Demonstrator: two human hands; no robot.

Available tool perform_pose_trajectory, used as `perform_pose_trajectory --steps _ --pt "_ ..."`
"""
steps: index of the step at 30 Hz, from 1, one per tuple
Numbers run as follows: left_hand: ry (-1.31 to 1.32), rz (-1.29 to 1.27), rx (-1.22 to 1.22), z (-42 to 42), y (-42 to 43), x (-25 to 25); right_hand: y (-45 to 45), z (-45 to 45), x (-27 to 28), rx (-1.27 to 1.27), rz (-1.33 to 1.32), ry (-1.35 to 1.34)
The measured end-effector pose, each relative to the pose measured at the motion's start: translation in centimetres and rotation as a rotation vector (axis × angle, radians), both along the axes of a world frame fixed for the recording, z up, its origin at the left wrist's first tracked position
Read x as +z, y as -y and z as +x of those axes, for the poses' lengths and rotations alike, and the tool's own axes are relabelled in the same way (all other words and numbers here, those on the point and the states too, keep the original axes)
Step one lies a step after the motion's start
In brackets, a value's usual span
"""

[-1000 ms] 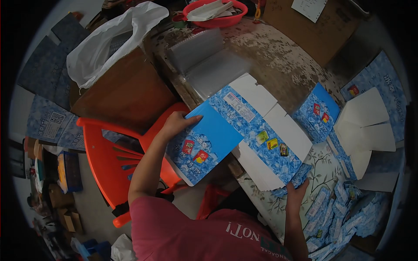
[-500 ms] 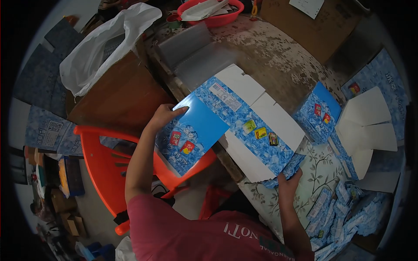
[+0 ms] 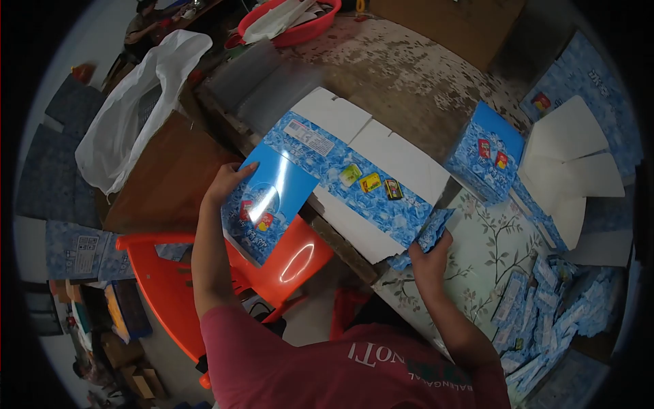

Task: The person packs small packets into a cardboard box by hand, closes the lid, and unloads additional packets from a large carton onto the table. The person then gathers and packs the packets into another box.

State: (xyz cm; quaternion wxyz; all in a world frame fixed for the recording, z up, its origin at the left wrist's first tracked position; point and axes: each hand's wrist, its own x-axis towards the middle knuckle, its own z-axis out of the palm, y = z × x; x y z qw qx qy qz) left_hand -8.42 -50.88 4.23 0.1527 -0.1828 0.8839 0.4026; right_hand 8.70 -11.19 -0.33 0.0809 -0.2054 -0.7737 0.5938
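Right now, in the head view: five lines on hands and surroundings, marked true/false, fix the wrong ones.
1. The left hand holds the left side of the printed cardboard sheet. True.
2. The right hand is empty. False: the right hand holds a crumpled blue strip.
3. Blue printed scraps lie heaped to the right of the right forearm. True.
4. The chair is white. False: the chair is orange.
5. The basin is blue. False: the basin is red.

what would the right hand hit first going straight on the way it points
The right hand would first meet the blue printed piece it touches, then probably the carton sheet, though depth is unclear.
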Motion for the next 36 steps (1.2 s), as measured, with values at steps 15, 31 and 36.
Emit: perform_pose_trajectory --steps 15,31,36 --pt "-0.373 -0.032 -0.280 -2.2 -1.4 -4.4 -11.7 6.0 -1.3 -0.140 -0.672 0.075" --pt "-1.042 -0.447 -1.211 -4.6 -43.4 -4.9 -15.6 10.7 0.7 0.293 0.772 0.213" --pt "-1.125 -0.503 -1.148 -2.2 -48.7 -0.6 -17.3 10.6 0.7 0.337 0.613 0.198"
